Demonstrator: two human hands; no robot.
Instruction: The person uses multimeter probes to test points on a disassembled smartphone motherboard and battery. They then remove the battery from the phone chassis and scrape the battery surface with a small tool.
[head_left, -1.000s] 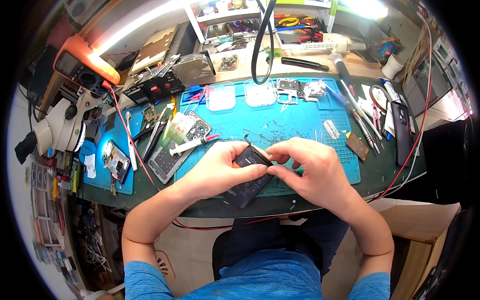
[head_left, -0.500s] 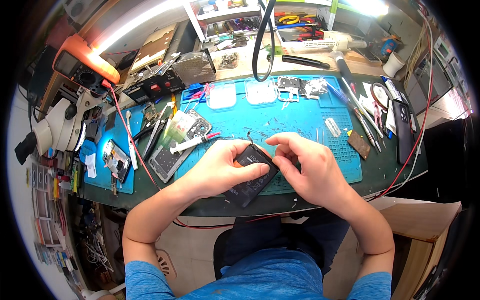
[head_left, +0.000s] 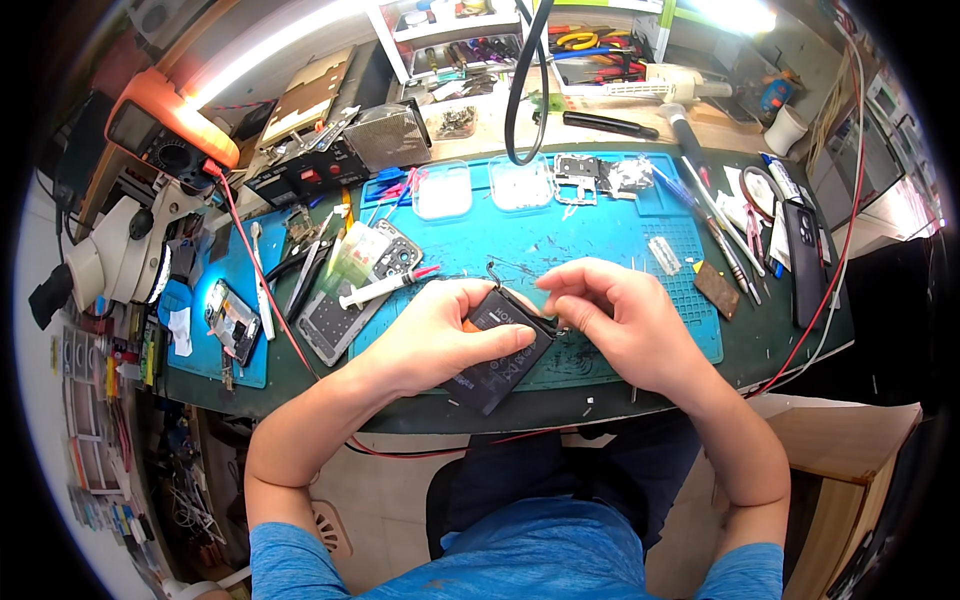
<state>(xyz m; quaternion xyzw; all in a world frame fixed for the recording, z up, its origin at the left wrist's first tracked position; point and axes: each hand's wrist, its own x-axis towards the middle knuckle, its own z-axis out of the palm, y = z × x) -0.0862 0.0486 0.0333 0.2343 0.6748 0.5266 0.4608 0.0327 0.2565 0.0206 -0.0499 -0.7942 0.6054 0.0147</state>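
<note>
A flat black phone battery [head_left: 500,365] is held tilted over the near edge of the blue mat. My left hand [head_left: 455,335] grips it, thumb across its printed face and fingers behind. A thin dark flex cable with a small connector [head_left: 492,268] sticks up from its far end. My right hand [head_left: 625,325] is at the battery's upper right corner, its thumb and forefinger pinched together. Something thin and dark shows at that corner beside the fingertips; what the pinch holds is too small to make out.
On the blue mat [head_left: 450,245] lie a syringe [head_left: 385,287], a grey phone housing [head_left: 345,315], two clear trays [head_left: 443,192] and a brown plate [head_left: 717,290]. An opened phone [head_left: 235,320] lies left, a dark phone [head_left: 806,265] right. A black cable loop [head_left: 512,110] hangs overhead.
My right hand has shifted slightly right, away from the battery's corner, and more of that corner shows. My left hand keeps its grip, and the battery has barely moved.
</note>
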